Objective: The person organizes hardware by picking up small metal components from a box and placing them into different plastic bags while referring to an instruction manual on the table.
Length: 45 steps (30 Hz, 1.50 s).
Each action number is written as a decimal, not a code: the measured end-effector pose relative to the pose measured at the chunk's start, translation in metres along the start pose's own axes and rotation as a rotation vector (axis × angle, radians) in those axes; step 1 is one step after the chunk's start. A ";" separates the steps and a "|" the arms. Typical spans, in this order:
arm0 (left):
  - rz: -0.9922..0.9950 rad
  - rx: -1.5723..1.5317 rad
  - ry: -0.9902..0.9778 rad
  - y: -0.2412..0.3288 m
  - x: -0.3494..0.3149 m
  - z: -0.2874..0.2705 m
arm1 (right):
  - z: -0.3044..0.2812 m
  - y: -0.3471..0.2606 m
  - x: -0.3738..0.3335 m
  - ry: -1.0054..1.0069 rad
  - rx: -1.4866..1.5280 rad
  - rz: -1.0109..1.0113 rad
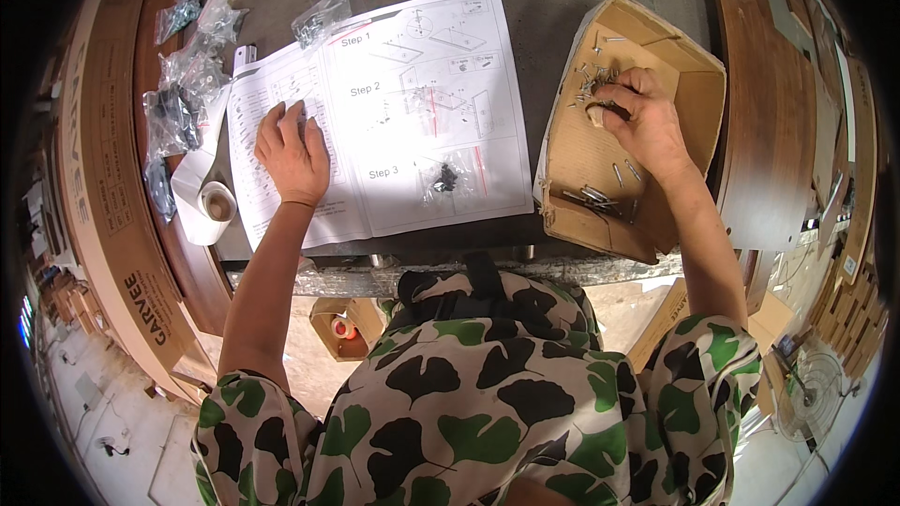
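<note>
One dark table (539,0): left hand (292,155) spread on manual (380,142); right hand (647,122) curled, hold unclear.

A workshop or packing area, as indicated by the dark tabletop (546,37), bagged hardware (173,117), an open cardboard box (696,103) of metal fasteners (595,195), wood-grain panels (767,103), long brown cartons (117,159) and a caged fan (808,395).

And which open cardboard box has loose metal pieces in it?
The tabletop box, where the right hand is. The other box, below table level, shows a round red thing inside.
</note>
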<state>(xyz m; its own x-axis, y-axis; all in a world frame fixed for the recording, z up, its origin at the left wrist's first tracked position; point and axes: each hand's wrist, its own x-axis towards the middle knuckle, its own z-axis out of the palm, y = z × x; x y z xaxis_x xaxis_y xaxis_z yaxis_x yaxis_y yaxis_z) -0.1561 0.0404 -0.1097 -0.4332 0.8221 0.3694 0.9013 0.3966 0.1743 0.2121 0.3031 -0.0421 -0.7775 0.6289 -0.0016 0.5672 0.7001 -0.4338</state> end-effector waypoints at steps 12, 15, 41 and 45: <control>0.000 -0.002 -0.002 0.000 0.000 0.000 | -0.004 0.016 -0.005 0.065 0.252 0.172; -0.001 0.002 -0.002 0.001 0.000 -0.001 | -0.006 0.022 0.000 0.118 0.253 0.283; -0.010 -0.003 0.001 0.000 -0.001 0.000 | -0.004 0.013 0.006 0.077 0.163 0.208; -0.011 -0.004 -0.002 0.001 0.000 -0.001 | -0.002 0.016 0.006 0.074 0.153 0.199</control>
<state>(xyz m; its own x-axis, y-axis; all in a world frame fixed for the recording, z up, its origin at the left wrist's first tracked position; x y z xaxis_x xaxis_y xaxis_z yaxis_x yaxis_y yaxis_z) -0.1551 0.0405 -0.1082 -0.4428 0.8188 0.3654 0.8966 0.4038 0.1818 0.2170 0.3185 -0.0468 -0.6295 0.7762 -0.0369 0.6547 0.5041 -0.5632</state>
